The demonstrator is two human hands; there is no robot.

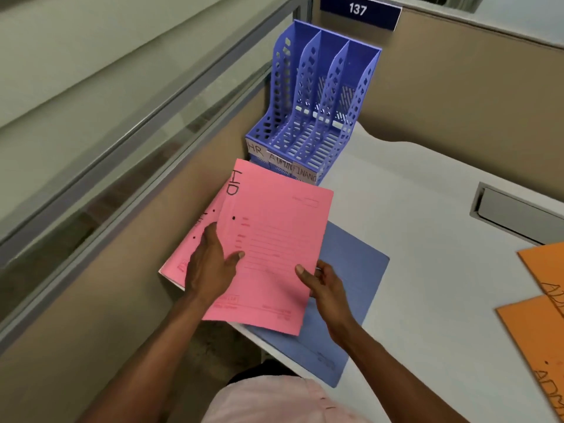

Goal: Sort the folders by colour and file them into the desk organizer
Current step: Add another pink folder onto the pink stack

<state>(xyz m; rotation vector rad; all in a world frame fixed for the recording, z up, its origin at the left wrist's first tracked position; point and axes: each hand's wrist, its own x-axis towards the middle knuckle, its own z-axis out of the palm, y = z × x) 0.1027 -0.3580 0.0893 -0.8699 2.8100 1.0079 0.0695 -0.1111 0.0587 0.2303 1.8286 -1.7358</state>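
Observation:
Two pink folders marked HR overlap above the desk's left edge. My left hand (210, 264) lies flat across both, thumb on the upper pink folder (274, 239) and fingers on the lower pink folder (183, 254). My right hand (325, 285) pinches the upper folder's right edge. Under them a blue folder (345, 285) lies flat on the desk. A blue desk organizer (317, 108) with three empty slots labelled HR, ADMIN and FINANCE stands at the far left corner. Two orange folders (540, 300) marked ADMIN lie at the right.
The white desk (412, 209) is boxed in by beige partition walls (457, 96) behind and to the left. A grey cable hatch (518, 212) is set into the desk at the right. A sign reading 137 (360, 10) hangs on the back partition.

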